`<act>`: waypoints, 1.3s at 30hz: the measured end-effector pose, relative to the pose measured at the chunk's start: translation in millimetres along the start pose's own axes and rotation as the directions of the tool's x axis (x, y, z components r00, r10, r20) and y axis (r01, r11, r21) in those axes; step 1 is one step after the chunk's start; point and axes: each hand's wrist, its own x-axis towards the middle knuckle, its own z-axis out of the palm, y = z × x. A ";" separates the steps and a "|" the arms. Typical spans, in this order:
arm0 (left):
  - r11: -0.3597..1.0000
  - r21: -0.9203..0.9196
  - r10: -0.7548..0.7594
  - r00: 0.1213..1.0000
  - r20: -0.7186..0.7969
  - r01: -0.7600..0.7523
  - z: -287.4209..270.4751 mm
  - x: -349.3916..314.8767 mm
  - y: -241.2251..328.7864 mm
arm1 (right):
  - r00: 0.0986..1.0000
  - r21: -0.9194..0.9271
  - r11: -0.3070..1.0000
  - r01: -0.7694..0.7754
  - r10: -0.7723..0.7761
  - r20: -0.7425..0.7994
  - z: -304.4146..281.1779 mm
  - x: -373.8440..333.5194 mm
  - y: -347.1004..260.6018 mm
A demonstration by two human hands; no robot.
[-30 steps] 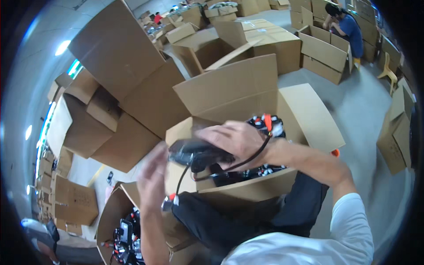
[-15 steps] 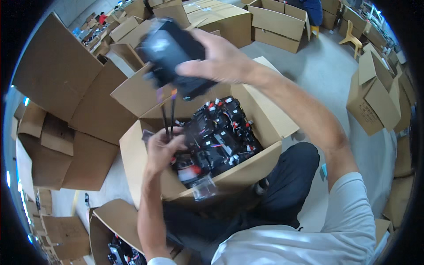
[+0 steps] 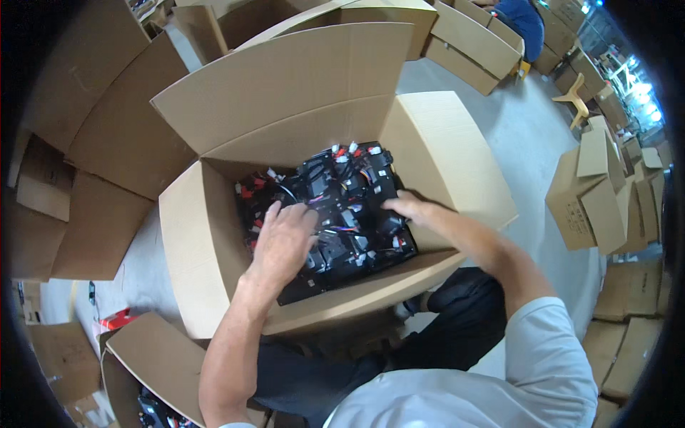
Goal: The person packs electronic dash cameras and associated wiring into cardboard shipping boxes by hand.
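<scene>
A large open cardboard carton (image 3: 457, 143) stands in front of me. In it lie several black plastic units (image 3: 332, 267) with thin coloured wires and small white and red connectors. My left hand (image 3: 282, 239) is over the left part of the units, back up, fingers apart and slightly bent, with nothing visible in it. At the right side of the pile my right hand (image 3: 408, 205) has its thumb and fingers on the edge of a black unit (image 3: 382, 192). Some of its fingertips are hidden against the dark plastic.
A smaller carton (image 3: 153, 357) with more black units is at my lower left, a red item (image 3: 115, 319) beside it. Large cardboard sheets (image 3: 107, 128) lean on the left. Cartons (image 3: 592, 200) and a yellow stool (image 3: 574, 100) are to the right. A person in blue (image 3: 521, 25) is far off.
My right hand has come down from above the carton with the raised black unit, now among the others. My left hand no longer holds the two dark cables. The carton's far flap stands more upright in view.
</scene>
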 end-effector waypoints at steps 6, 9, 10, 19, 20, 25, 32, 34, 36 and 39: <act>0.992 0.129 0.009 1.000 0.025 -0.012 -2.7 -13.6 -7.4 | 0.884 -0.614 0.728 -0.304 -0.025 -0.467 39.9 14.4 -0.1; 0.982 0.188 0.024 0.999 0.021 -0.028 0.1 -30.7 -16.3 | 0.878 -0.831 0.506 -0.231 -0.259 -0.402 57.2 -8.2 16.0; 0.977 0.213 0.012 0.999 0.035 -0.019 -5.9 -41.4 -19.0 | 0.908 -0.825 0.500 -0.263 -0.160 -0.386 73.4 -11.8 11.0; 0.979 0.199 0.085 0.981 -0.177 -0.049 -12.1 -79.9 -29.1 | 0.961 -0.998 0.028 0.059 -0.270 0.050 45.0 -18.9 81.7; 0.971 0.240 0.060 0.951 -0.303 0.015 -8.4 -84.7 -31.1 | 0.963 -0.999 -0.030 0.025 -0.267 0.032 42.6 -17.6 78.7; 0.959 0.202 -0.176 0.977 -0.121 0.198 -106.3 -214.4 -88.3 | 0.966 -0.975 -0.205 0.086 -0.224 0.132 123.9 -21.7 19.8; 0.257 0.099 -0.535 0.227 -0.814 0.961 -205.4 -620.4 -146.2 | 0.928 -0.899 0.339 0.278 -0.336 0.161 16.7 -102.2 -106.1; -0.166 0.101 -0.761 -0.063 -0.646 0.981 -177.8 -819.3 -110.9 | 0.881 -0.806 0.394 0.442 -0.359 0.308 111.1 -89.8 -141.2; -0.023 -0.147 -0.895 -0.086 -0.438 0.989 -159.3 -867.3 -90.8 | 0.702 -0.674 0.282 0.682 -0.510 0.497 158.2 -121.7 -161.1; 0.272 -0.104 -0.846 0.186 -0.500 0.957 -165.4 -828.6 -72.5 | 0.599 -0.570 0.254 0.781 -0.562 0.571 305.5 -249.9 -228.6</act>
